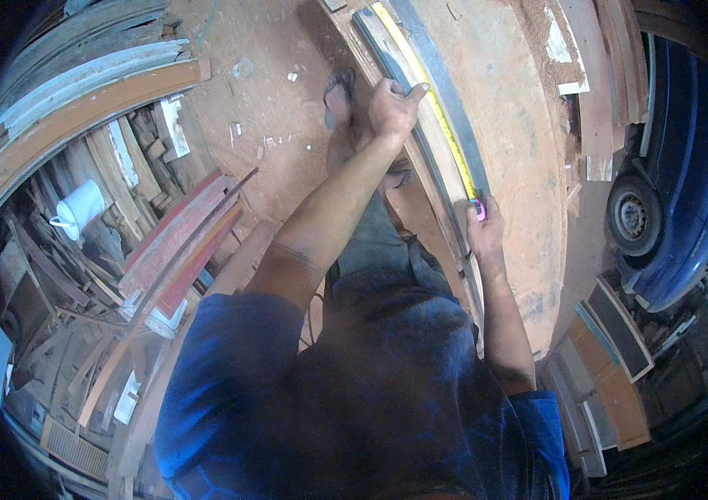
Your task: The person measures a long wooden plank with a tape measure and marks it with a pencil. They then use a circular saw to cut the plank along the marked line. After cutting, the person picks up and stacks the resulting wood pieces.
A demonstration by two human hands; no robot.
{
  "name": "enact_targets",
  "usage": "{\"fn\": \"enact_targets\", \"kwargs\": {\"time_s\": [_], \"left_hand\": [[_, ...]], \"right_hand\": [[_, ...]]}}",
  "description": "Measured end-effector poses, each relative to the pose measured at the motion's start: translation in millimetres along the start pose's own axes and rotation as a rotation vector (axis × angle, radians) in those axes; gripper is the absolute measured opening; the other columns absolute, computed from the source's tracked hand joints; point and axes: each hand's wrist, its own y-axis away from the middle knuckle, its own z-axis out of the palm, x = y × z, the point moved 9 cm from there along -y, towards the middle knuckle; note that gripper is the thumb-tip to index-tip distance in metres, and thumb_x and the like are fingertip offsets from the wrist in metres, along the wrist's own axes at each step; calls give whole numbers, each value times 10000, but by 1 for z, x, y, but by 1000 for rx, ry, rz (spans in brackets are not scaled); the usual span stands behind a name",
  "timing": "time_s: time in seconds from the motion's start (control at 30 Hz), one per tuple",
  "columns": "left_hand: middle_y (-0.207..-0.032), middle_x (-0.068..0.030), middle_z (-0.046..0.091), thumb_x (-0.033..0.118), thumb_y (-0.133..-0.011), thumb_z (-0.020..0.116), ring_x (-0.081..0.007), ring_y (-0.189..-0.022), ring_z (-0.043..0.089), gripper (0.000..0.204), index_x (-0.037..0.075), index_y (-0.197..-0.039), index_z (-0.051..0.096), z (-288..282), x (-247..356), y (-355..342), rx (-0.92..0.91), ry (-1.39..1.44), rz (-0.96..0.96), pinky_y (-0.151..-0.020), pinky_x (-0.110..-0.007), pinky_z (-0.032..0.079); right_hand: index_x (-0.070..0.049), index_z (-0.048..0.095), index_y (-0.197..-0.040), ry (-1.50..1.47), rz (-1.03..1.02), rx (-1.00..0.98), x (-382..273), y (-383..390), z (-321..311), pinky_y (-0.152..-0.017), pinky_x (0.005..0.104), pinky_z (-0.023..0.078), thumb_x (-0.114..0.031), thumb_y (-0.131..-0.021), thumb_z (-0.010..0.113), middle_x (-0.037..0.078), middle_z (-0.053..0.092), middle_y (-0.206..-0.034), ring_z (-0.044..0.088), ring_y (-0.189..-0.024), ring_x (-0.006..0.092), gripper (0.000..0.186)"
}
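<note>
My left hand [395, 108] is closed on a long wooden board [441, 179], its thumb at the extended yellow tape [445, 125]. The board has dark edges and lies lengthwise on a wide, pale work surface [525, 142]. My right hand [485, 233] is closed on the small pink tape measure case [477, 209] lower along the board. The tape runs from there toward the board's far end, beside a dark grey strip [429, 67].
Stacked planks [87, 92] and scrap timber with a white bucket [79, 208] fill the left. Red boards [170, 233] lie lower left. A blue car [687, 167] stands at the right above leaning panels [612, 350]. My sandalled foot [339, 96] rests on a dusty, littered floor [262, 108].
</note>
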Motion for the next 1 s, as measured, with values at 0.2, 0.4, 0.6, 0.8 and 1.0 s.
{"fn": "enact_targets", "kwargs": {"time_s": [0.2, 0.4, 0.6, 0.8, 1.0], "left_hand": [[-840, -137, 652, 421, -737, 883, -221, -768, 619, 545, 23, -883, 540, 13, -26, -2, -67, 223, -171, -753, -367, 522], [-876, -133, 653, 409, -752, 880, -208, -790, 626, 538, 27, -897, 530, 16, -29, -2, -114, 210, -222, -759, -353, 527], [-908, -157, 654, 403, -760, 873, -228, -827, 644, 560, 6, -945, 525, 17, -26, 0, -115, 233, -212, -790, -359, 533], [-1009, -207, 650, 397, -766, 864, -271, -910, 656, 602, -32, -1028, 531, 14, -24, 1, -127, 186, -240, -859, -379, 523], [-1027, -203, 650, 403, -775, 856, -281, -931, 655, 613, -38, -1052, 532, 12, -23, 4, -136, 162, -240, -875, -384, 519]], "right_hand": [[-15, 589, -1251, 106, 6, 12, -30, 7, -1, -899, 454, 501, -298, -894, 655, 252, 612, -1127, 624, -1033, 398, 460], [-11, 591, -1242, 112, 28, 19, -28, 8, -1, -900, 469, 495, -312, -894, 651, 266, 608, -1137, 620, -1026, 409, 464], [-18, 594, -1239, 129, 20, 52, -34, 10, -1, -911, 466, 485, -313, -898, 649, 248, 604, -1134, 607, -1045, 399, 454], [-36, 603, -1231, 136, -7, 78, -36, 12, -1, -909, 461, 484, -316, -901, 654, 236, 600, -1123, 604, -1035, 391, 436], [-26, 606, -1223, 144, -30, 105, -32, 16, 0, -908, 458, 485, -318, -900, 661, 226, 608, -1116, 607, -1033, 386, 440]]}}
